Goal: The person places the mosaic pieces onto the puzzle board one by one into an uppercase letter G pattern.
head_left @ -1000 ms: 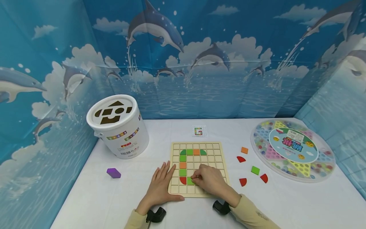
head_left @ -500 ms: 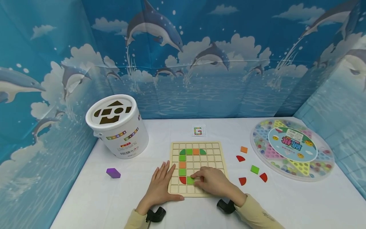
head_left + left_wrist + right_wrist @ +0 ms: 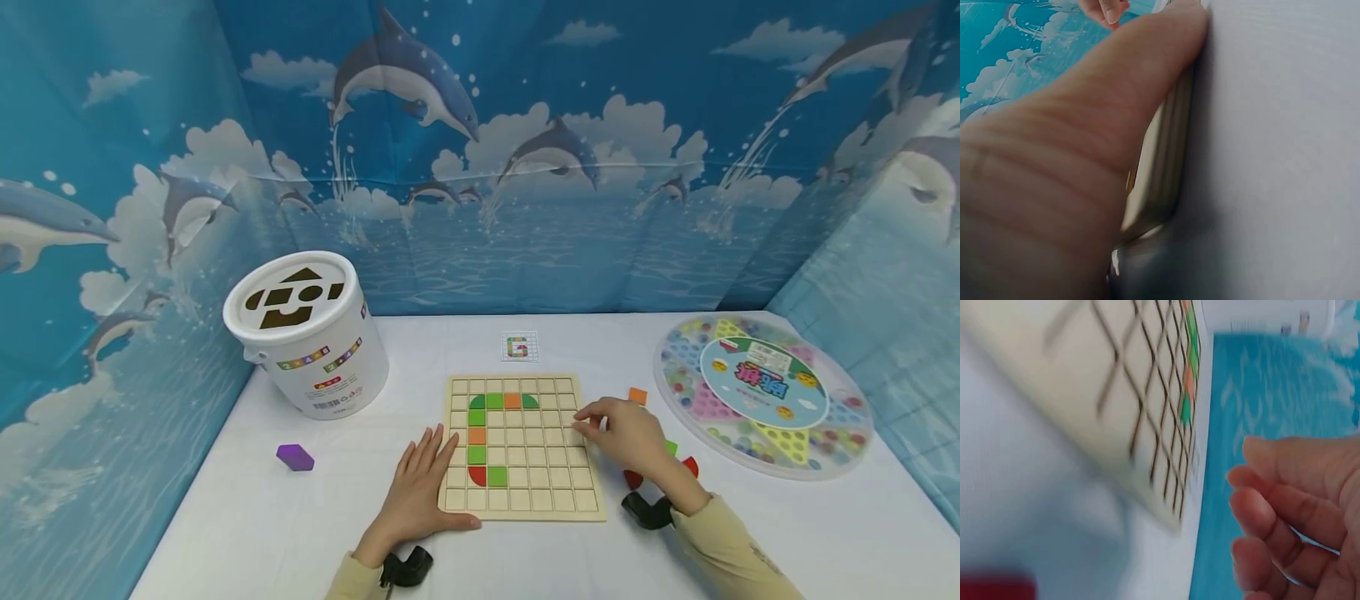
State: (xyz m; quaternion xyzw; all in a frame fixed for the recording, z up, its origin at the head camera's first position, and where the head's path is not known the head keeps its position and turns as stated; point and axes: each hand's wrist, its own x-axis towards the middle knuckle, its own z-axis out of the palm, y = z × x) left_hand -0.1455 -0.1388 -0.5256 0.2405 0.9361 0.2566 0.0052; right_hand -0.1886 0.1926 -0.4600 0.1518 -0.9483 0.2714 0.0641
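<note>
A wooden grid board (image 3: 538, 457) lies on the table, bearing green, orange and red tiles laid in a partial outline. My left hand (image 3: 417, 490) rests with spread, straight fingers on the board's left edge, its thumb along the near edge. Beyond the board's right edge hovers my right hand (image 3: 628, 435), fingers loosely bent; in the right wrist view nothing shows between the fingertips (image 3: 1252, 509). Under and around it lie an orange square tile (image 3: 637, 395), a green tile (image 3: 672, 447) and red quarter-round tiles (image 3: 691, 466), partly hidden by the hand and wrist.
A small pattern card (image 3: 520, 346) lies behind the board. At the back left stands a white bucket (image 3: 322, 379) with shape holes in its lid. A purple block (image 3: 296, 457) is at left. To the right sits a round marble game case (image 3: 750, 467).
My right hand has left the green tile in the board's lower row and moved right, past the board's edge, over the loose tiles. The left hand stays where it was.
</note>
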